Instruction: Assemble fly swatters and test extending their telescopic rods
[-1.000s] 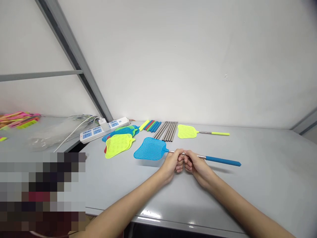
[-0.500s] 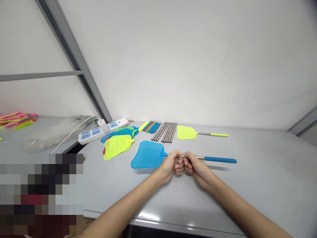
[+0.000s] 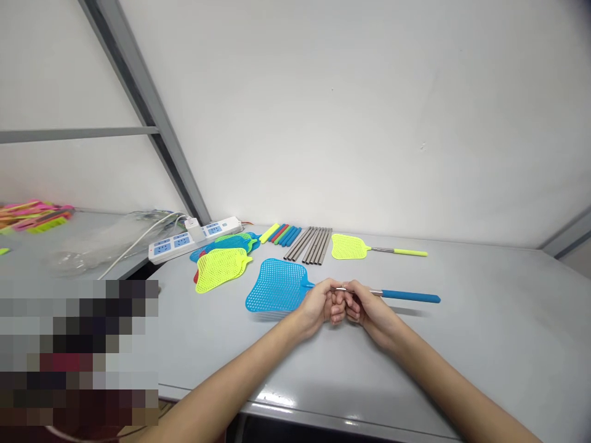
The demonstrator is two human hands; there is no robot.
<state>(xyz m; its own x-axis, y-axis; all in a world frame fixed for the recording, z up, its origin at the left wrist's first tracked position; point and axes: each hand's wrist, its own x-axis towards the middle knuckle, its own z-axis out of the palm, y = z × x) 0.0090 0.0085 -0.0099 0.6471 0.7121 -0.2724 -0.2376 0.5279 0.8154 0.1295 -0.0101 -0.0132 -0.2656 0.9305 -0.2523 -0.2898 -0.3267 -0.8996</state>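
- Pink and orange plastic pieces (image 3: 32,216) lie far left on a side surface, beside clear plastic wrap (image 3: 111,241).
- White power strip (image 3: 194,238) sits at the back left of the grey table (image 3: 484,320).
- Yellow-green and blue swatter heads (image 3: 222,258) are stacked just in front of it.
- Coloured handle sleeves (image 3: 281,234) and steel rods (image 3: 309,244) lie side by side behind.
- Blue fly swatter (image 3: 281,291) lies across the table's middle, head to the left and blue grip to the right.
- Left hand (image 3: 318,304) is closed around its metal shaft just beside the head.
- Right hand (image 3: 369,309) is closed on the same shaft, knuckles touching the left.
- Yellow-green fly swatter (image 3: 351,246) lies behind, well apart from both hands.
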